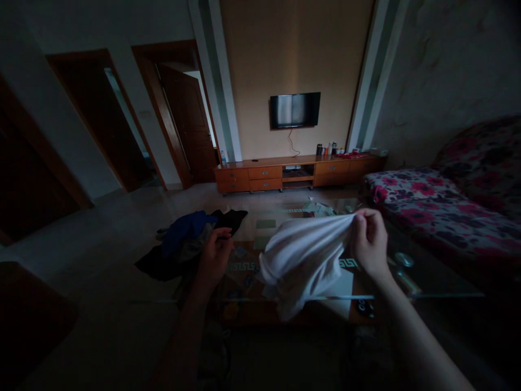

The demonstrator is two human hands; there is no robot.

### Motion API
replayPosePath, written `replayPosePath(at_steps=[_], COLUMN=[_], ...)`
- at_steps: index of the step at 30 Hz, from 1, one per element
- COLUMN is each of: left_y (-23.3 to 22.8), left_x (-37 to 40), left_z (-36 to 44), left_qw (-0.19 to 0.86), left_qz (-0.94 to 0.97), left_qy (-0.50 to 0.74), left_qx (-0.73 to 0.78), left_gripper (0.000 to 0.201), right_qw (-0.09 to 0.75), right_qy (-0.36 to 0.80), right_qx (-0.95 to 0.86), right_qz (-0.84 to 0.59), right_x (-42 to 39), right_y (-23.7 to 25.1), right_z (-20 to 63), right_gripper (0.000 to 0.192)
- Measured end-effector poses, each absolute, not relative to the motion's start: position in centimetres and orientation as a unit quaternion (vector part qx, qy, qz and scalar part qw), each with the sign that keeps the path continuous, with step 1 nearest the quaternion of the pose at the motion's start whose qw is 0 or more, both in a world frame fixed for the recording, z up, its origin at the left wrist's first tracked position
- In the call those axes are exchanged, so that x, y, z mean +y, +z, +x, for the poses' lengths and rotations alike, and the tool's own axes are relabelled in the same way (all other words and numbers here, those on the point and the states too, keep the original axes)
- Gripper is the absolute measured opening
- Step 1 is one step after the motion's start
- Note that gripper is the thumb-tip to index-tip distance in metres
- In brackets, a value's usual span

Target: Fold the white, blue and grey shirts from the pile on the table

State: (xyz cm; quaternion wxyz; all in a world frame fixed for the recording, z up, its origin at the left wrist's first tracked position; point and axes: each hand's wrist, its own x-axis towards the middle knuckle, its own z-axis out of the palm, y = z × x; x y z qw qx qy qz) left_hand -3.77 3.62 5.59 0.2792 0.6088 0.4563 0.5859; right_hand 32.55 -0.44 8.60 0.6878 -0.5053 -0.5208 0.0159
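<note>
Head view is pretty dim, but you can make out your right hand (369, 241) pinched shut on the edge of a white garment (303, 258), fingers bunched tight around a fold of the cloth at its upper right corner. Everything else of it sags down and to the left of that hand, drooping over the glass worktop (427, 282) in a loose bundle.

Your left hand (214, 255) is half curled with nothing clearly in it; it hovers just left of the white cloth, right next to a pile of dark clothes (187, 239) heaped further to its left. Hard to say whether the fingertips brush that pile, too dark to tell.

Handling-wise I'd guess the garment is light, soft and totally floppy: no stiffness, so it hangs from wherever you pinch it and the free part swings. Not slippery, not fragile, a plain pinch should do. With one corner held it bunches up, so my take is a second grip along the same edge, over toward your left hand, would let it hang flat. A hem or seam gives a firmer hold than the middle of the fabric.
</note>
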Motion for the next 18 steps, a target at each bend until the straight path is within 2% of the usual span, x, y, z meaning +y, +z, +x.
replayPosePath(at_steps=[2, 3, 4, 6, 7, 8, 9, 10, 12, 13, 14, 15, 18], left_y=[5.9, 6.0, 6.1, 6.4, 6.6, 6.8, 7.0, 7.3, 8.0, 8.4, 8.8, 9.2, 10.0], left_x=[3.3, 3.2, 3.1, 2.6, 2.3, 1.9, 1.5, 1.1, 0.2, -0.3, -0.7, -1.0, -2.0], left_z=[-3.3, -3.0, -2.8, -2.2, -1.9, -1.6, -1.2, -0.8, -0.1, 0.2, 0.5, 0.6, 0.8], left_qw=[0.292, 0.302, 0.316, 0.349, 0.368, 0.386, 0.399, 0.402, 0.365, 0.333, 0.301, 0.282, 0.334], left_qz=[0.622, 0.628, 0.634, 0.647, 0.657, 0.670, 0.689, 0.710, 0.745, 0.753, 0.757, 0.761, 0.806], left_qy=[0.576, 0.568, 0.557, 0.531, 0.513, 0.490, 0.463, 0.438, 0.427, 0.439, 0.453, 0.456, 0.336], left_qx=[0.443, 0.438, 0.434, 0.422, 0.413, 0.403, 0.390, 0.377, 0.360, 0.359, 0.362, 0.366, 0.355], left_gripper=[0.033, 0.032, 0.030, 0.028, 0.028, 0.028, 0.028, 0.028, 0.027, 0.027, 0.027, 0.028, 0.041], right_qw=[0.759, 0.745, 0.677, 0.417, 0.316, 0.282, 0.321, 0.423, 0.653, 0.712, 0.721, 0.680, 0.385], right_qy=[-0.010, 0.038, 0.127, 0.340, 0.412, 0.456, 0.473, 0.458, 0.345, 0.285, 0.256, 0.266, 0.407], right_qx=[-0.426, -0.461, -0.560, -0.762, -0.795, -0.793, -0.767, -0.713, -0.553, -0.502, -0.506, -0.568, -0.795], right_qz=[-0.492, -0.482, -0.461, -0.360, -0.313, -0.289, -0.293, -0.320, -0.385, -0.400, -0.398, -0.380, -0.232], right_x=[-0.9, -1.3, -1.8, -2.7, -3.1, -3.4, -3.5, -3.6, -3.8, -4.0, -4.3, -4.8, -6.4], right_y=[8.3, 8.0, 7.7, 7.1, 7.0, 7.1, 7.3, 7.6, 8.4, 8.7, 8.9, 9.0, 9.1], right_z=[30.6, 29.6, 28.5, 26.6, 25.9, 25.3, 24.8, 24.5, 24.0, 23.9, 23.7, 23.6, 23.1], right_gripper=[0.027, 0.026, 0.025, 0.023, 0.023, 0.024, 0.024, 0.024, 0.020, 0.017, 0.015, 0.012, 0.010])
